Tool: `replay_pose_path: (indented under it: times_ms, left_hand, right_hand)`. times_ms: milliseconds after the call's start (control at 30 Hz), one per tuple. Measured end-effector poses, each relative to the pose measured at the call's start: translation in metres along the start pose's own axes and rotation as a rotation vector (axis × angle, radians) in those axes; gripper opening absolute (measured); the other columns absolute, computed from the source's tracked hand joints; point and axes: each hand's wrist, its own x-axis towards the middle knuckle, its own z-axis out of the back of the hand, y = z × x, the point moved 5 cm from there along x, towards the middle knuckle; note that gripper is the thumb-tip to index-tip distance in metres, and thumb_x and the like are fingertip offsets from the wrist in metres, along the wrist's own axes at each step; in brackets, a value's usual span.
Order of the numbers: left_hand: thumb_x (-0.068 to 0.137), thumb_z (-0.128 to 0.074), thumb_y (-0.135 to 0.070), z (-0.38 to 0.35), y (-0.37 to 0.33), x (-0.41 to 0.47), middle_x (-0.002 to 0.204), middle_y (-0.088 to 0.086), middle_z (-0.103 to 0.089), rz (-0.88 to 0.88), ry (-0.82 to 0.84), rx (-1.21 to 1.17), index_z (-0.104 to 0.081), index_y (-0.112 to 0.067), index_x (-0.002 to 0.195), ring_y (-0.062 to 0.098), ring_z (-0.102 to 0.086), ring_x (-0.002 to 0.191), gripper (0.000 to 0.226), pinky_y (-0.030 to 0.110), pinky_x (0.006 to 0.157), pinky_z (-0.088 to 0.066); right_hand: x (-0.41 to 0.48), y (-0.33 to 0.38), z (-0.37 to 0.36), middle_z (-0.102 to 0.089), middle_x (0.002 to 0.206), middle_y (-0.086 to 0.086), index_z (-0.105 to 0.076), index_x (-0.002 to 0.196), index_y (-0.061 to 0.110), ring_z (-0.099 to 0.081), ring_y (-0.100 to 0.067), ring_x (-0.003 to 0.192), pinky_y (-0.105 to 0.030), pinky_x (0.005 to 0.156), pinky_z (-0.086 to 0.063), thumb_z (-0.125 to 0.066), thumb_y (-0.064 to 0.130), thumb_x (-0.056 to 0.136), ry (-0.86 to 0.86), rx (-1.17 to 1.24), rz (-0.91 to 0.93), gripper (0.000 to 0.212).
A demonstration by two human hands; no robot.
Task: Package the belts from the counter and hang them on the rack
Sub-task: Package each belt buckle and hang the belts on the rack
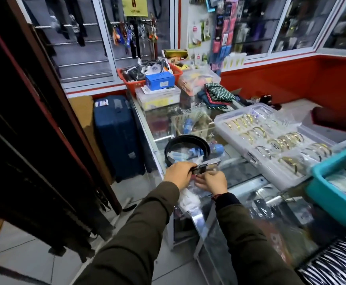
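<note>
A black belt (186, 140) lies curled in a loop on the glass counter (238, 171), its metal buckle (206, 168) at the near end. My left hand (178, 174) grips the belt just behind the buckle. My right hand (213, 182) is below the buckle, fingers pinching a clear plastic bag (190, 195) that hangs over the counter's near edge. A rack of dark hanging belts (34, 171) stands at the left.
A clear case of bangles (271, 140) and a teal tray (332, 194) fill the counter's right side. A small basket (192, 124), boxes and a red basket (147, 79) sit farther back. A blue suitcase (116, 136) stands on the floor left of the counter.
</note>
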Motion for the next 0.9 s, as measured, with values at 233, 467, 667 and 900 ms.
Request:
replay_pose_path:
  times_ms: [233,467,667,900]
  left_hand:
    - [0.097,-0.061,-0.018,0.026,0.007,-0.023,0.123,0.006,-0.076,0.104,-0.290,-0.350,-0.070,-0.021,0.129,0.026,-0.070,0.115,0.033,0.038,0.099,-0.056]
    - [0.096,-0.065,-0.011,0.077,0.037,-0.080,0.121,0.006,-0.077,0.253,-0.628,-0.662,-0.071,-0.012,0.128,0.012,-0.070,0.110,0.033,0.032,0.104,-0.056]
    - [0.099,-0.065,-0.022,0.115,0.051,-0.146,0.146,0.001,-0.059,0.303,-0.867,-0.631,-0.071,-0.018,0.129,0.012,-0.051,0.134,0.031,0.031,0.120,-0.038]
    - [0.090,-0.076,-0.017,0.193,0.063,-0.188,0.099,-0.007,-0.077,0.248,-1.160,-0.939,-0.077,-0.008,0.115,-0.011,-0.071,0.088,0.026,0.008,0.081,-0.053]
  right_hand:
    - [-0.014,0.013,-0.018,-0.065,0.110,-0.028,-0.054,0.130,-0.009,-0.069,-0.033,0.090,-0.039,0.077,-0.064,-0.062,-0.007,0.093,0.026,0.154,0.213,0.038]
    - [-0.058,0.053,-0.076,-0.072,0.106,-0.023,-0.068,0.114,-0.002,-0.072,-0.026,0.082,-0.026,0.062,-0.062,-0.074,0.002,0.086,0.254,0.007,0.458,0.029]
    - [-0.108,0.062,-0.125,-0.079,0.092,-0.002,-0.074,0.116,0.010,-0.075,-0.015,0.088,-0.023,0.068,-0.060,-0.078,0.011,0.085,0.438,-0.059,0.597,0.032]
    - [-0.179,0.105,-0.189,-0.081,0.089,0.006,-0.072,0.114,0.027,-0.075,-0.006,0.089,-0.022,0.072,-0.059,-0.074,0.012,0.088,0.717,0.049,0.687,0.030]
